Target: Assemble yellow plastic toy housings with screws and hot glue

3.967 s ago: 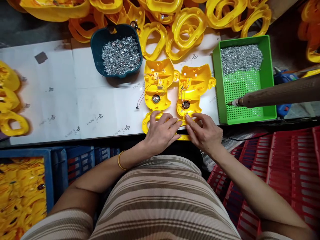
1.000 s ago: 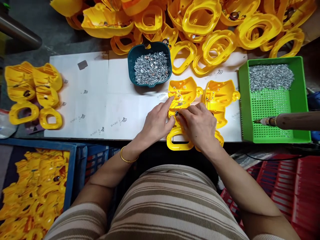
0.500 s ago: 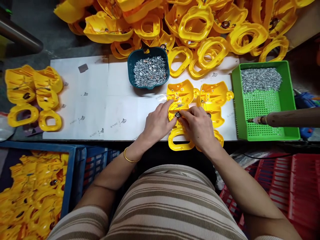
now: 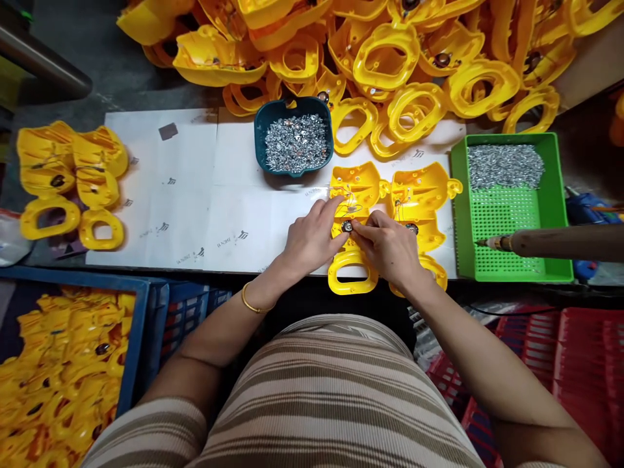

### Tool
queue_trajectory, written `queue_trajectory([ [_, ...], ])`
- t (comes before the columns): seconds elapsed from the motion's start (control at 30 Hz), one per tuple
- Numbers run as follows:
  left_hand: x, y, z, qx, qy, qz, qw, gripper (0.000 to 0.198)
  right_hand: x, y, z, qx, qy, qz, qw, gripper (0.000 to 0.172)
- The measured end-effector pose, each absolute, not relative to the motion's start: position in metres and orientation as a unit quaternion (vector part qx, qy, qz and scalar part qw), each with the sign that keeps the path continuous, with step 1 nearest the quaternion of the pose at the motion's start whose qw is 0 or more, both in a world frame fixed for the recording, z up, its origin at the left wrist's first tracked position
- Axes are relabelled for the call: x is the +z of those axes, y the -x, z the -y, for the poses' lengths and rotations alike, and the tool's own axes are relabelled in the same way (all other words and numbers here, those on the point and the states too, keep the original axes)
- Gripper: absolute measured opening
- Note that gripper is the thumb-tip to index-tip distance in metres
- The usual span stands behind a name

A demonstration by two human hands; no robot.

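A yellow plastic shell [image 4: 358,181] with thin wires inside lies open side up on the white board. Set in its lower part is a small round dark speaker [image 4: 347,225]. My left hand [image 4: 311,239] holds the shell's left side, fingers over the edge and thumb near the speaker. At the speaker's right rim, the fingertips of my right hand [image 4: 387,250] are pinched together; whatever is between them is too small to make out. Just right stands a second yellow shell [image 4: 422,185], partly covered by my right hand. A yellow ring-shaped frame [image 4: 336,281] sits below the first shell.
A dark green bowl [image 4: 260,146] of small metal parts stands behind my hands. To the right is a green basket [image 4: 560,195] holding screws, with a tool's tip [image 4: 492,243] over it. Yellow shells [image 4: 219,55] pile up behind; a blue crate [image 4: 141,325] stands lower left.
The view has shifted slightly. My right hand has drawn back a little around the speaker, uncovering more of it, its fingertips still at the rim. My left hand stays on the shell.
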State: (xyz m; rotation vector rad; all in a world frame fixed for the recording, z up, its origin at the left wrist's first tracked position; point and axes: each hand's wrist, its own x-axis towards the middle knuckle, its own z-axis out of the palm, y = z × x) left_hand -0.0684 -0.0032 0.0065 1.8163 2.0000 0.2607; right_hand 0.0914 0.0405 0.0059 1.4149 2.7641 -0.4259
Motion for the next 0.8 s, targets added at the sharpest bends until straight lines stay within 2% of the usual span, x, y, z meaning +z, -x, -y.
queue_trajectory([
  [0.23,0.012,0.065,-0.007,0.024,-0.659,-0.723,0.209,0.063,0.01,-0.085,-0.035,-0.106,-0.468,-0.874,0.072,0.043],
  [0.4,0.022,0.067,-0.006,0.028,-0.664,-0.721,0.195,0.063,0.009,-0.086,-0.037,-0.09,-0.446,-0.886,0.089,0.036],
  [0.47,0.027,0.075,0.001,0.077,-0.669,-0.713,0.195,0.057,0.007,-0.088,-0.039,-0.073,-0.444,-0.891,0.057,0.035],
  [0.6,0.025,0.101,0.024,0.279,-0.624,-0.71,0.169,0.03,0.001,-0.097,-0.043,-0.078,-0.449,-0.888,-0.059,0.036],
  [0.7,0.01,0.123,0.038,0.365,-0.547,-0.735,0.162,0.025,-0.001,-0.107,-0.04,-0.109,-0.459,-0.87,-0.146,0.034],
  [0.8,-0.008,0.14,0.043,0.386,-0.465,-0.757,0.249,0.027,0.002,-0.115,-0.031,-0.131,-0.461,-0.854,-0.2,0.032],
])
